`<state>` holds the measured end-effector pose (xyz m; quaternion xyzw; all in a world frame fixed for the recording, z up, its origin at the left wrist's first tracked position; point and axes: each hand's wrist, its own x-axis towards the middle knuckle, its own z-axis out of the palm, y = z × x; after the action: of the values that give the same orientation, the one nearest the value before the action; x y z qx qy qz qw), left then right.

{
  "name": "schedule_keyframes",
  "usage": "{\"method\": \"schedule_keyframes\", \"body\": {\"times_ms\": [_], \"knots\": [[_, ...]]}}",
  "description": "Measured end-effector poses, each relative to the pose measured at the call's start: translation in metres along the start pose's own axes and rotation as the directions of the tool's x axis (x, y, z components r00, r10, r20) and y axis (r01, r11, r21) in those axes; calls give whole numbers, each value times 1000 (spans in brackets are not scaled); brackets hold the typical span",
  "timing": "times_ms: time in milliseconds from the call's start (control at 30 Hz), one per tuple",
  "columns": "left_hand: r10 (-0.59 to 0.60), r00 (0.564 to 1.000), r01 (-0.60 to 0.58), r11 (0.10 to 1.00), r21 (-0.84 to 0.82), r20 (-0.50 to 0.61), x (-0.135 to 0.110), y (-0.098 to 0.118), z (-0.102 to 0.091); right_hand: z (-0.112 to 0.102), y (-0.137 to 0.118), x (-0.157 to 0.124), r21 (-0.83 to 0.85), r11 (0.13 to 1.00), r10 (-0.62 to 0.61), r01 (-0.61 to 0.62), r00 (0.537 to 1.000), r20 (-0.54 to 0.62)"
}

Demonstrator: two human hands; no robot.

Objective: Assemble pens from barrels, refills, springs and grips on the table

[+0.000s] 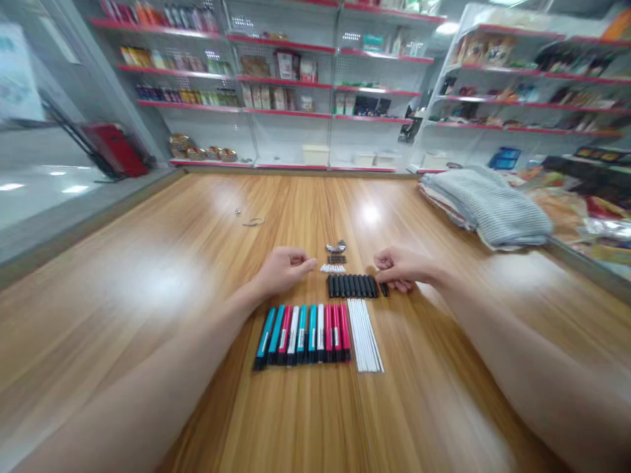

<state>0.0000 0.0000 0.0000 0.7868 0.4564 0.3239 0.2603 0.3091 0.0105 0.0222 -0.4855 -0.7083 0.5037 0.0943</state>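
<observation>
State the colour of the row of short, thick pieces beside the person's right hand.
The short, thick pieces are black, shown best in the head view.

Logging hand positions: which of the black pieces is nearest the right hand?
The rightmost black piece, partly covered by the right hand. It lies slightly apart, while the other black pieces sit side by side in a row.

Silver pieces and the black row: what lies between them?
In the head view, small dark pieces lie there, with small white pieces nearer the black row.
</observation>
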Motion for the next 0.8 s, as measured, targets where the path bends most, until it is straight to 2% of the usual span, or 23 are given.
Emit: {"method": "schedule_keyframes", "body": {"times_ms": [300, 467, 533, 567, 600, 633, 667, 700, 733, 767, 800], "knots": [[22, 999, -23, 998, -51, -32, -3, -9, 1, 2, 4, 3, 55, 998, -41, 38, 997, 58], [16, 1000, -18, 994, -105, -24, -6, -7, 1, -4, 16, 2, 227, 973, -60, 42, 996, 72], [2, 999, -6, 992, -125, -36, -6, -5, 1, -3, 20, 3, 370, 922, -115, 115, 993, -21], [-9, 999, 3, 992, -129, -53, -5, -5, 2, -1, 21, 6, 447, 874, -147, 192, 980, -135], [-22, 996, 11, 991, -130, -85, -4, -4, 2, 2, 20, 10, 510, 809, -159, 291, 945, -287], [-37, 991, 19, 991, -129, -131, -3, -4, 3, 5, 19, 15, 541, 728, -149, 421, 868, -474], [-49, 981, 25, 991, -129, -188, -1, -4, 4, 9, 17, 23, 530, 647, -96, 548, 748, -656], [-57, 967, 26, 991, -128, -247, 2, -4, 5, 13, 15, 31, 502, 596, -11, 627, 631, -776], [-58, 952, 20, 992, -128, -299, 4, -4, 6, 16, 12, 40, 476, 583, 28, 658, 570, -821], [-52, 938, 9, 992, -127, -342, 6, -4, 7, 20, 10, 49, 460, 586, 63, 667, 529, -847], [-42, 929, -5, 992, -127, -369, 8, -4, 7, 22, 7, 57, 435, 622, 128, 650, 464, -876]]}}
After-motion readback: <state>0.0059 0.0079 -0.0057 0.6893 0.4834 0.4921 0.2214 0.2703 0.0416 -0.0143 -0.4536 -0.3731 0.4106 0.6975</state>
